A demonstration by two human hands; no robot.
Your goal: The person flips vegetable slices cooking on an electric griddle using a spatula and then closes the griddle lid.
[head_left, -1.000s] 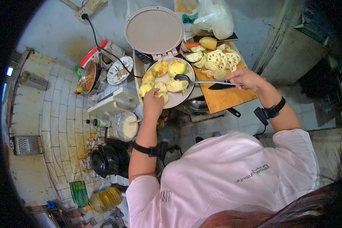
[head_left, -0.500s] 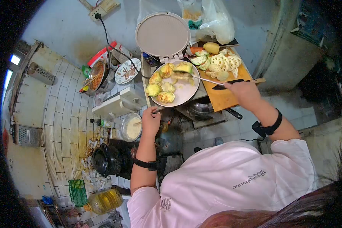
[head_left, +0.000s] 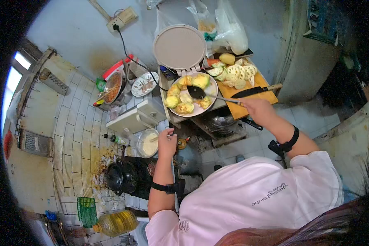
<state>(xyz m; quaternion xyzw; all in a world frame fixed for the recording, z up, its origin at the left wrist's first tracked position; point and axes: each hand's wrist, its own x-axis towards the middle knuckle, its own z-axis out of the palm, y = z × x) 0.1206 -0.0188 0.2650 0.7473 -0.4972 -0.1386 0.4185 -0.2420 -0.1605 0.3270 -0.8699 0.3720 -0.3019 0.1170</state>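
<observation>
My right hand (head_left: 259, 111) grips the metal handle of a spatula (head_left: 197, 92). Its black head is tilted over the right part of an open electric griddle (head_left: 201, 110). Golden, egg-coated vegetable slices (head_left: 186, 96) lie around the griddle's pale plate, and one larger greenish slice (head_left: 201, 80) sits at its upper right. My left hand (head_left: 167, 143) is closed, fingers curled, just below the griddle's front left edge; whatever is between the fingers cannot be made out. Beside that hand is a bowl of pale batter (head_left: 147, 143) with a stick in it.
A wooden cutting board (head_left: 244, 108) holds a knife (head_left: 254, 91), lotus root slices (head_left: 242, 74) and a potato (head_left: 227, 58). A black pot (head_left: 119, 177) stands on the stove at left, near an oil jug (head_left: 117, 222). A power cord (head_left: 129, 54) hangs behind the griddle.
The greenish slice, earlier raised on the spatula, now rests on the griddle. The spatula head has come off it and turned its black face up. My left hand is slightly lower relative to the griddle.
</observation>
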